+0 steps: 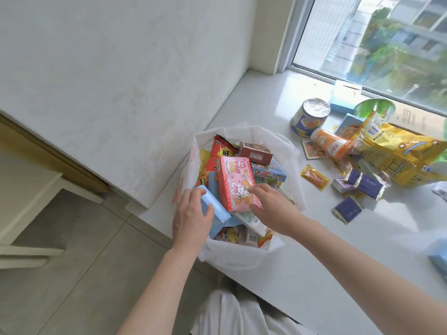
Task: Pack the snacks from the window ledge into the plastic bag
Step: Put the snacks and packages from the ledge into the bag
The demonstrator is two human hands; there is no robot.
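A white plastic bag [242, 258] stands open on the window ledge [314, 262], filled with several snack boxes and packets. My left hand [192, 213] grips a light blue box [217, 209] at the bag's near left rim. My right hand [268, 206] reaches into the bag with fingers relaxed, touching the lower right corner of a pink box with a rabbit [235, 182]. A brown box [256, 154] and a blue picture box [272, 171] lie deeper in the bag. More snacks lie on the ledge to the right.
On the ledge lie a foil-topped cup [309, 117], an orange tube [332, 145], a big yellow bag [396, 153], a green cup [373, 110], several purple packets [358, 189], a small orange sachet [314, 177], and a blue box at the right edge [440, 259]. Floor and a white shelf are left.
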